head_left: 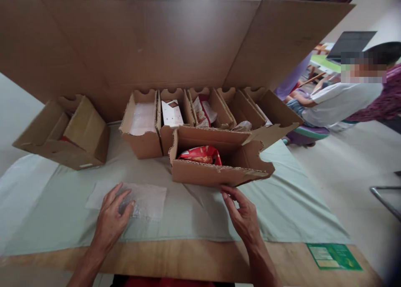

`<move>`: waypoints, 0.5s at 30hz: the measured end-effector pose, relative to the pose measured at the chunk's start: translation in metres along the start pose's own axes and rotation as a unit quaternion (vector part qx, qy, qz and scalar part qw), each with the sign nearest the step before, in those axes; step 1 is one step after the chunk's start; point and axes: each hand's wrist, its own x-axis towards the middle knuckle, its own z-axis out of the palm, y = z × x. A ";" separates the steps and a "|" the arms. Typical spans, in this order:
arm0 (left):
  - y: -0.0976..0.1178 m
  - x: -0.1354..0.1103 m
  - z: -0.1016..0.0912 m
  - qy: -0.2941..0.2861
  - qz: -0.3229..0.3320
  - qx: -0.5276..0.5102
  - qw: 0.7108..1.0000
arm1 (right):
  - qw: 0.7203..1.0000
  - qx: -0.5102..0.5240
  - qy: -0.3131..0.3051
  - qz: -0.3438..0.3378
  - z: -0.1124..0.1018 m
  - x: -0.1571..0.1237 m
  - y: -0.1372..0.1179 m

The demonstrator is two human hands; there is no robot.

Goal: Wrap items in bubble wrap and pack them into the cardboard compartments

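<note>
Head view: left hand (111,220) spread on a clear, crinkly plastic sheet (152,200); right hand (242,214) loosely open by a cardboard box (203,175).

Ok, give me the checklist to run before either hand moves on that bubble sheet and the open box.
1. The left hand rests on the bubble sheet: ok.
2. The bubble sheet lies flat on the cloth: ok.
3. The right hand touches the open box: cannot tell.
4. The red packet sits inside the open box: ok.
5. The flaps stand clear of the box mouth: ok.
</note>
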 end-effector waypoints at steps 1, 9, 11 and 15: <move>0.008 0.001 0.002 -0.008 -0.001 -0.006 1.000 | 1.000 -0.002 0.002 0.007 -0.002 0.003 0.004; 0.105 0.049 0.047 -0.182 0.025 -0.097 0.978 | 0.977 0.033 0.164 0.135 -0.011 0.000 0.042; 0.115 0.057 0.063 -0.215 0.006 -0.109 0.971 | 0.965 0.057 0.207 0.148 -0.013 -0.002 0.048; 0.123 0.061 0.083 -0.224 -0.019 -0.156 0.962 | 0.973 0.092 0.130 0.165 -0.014 -0.003 0.048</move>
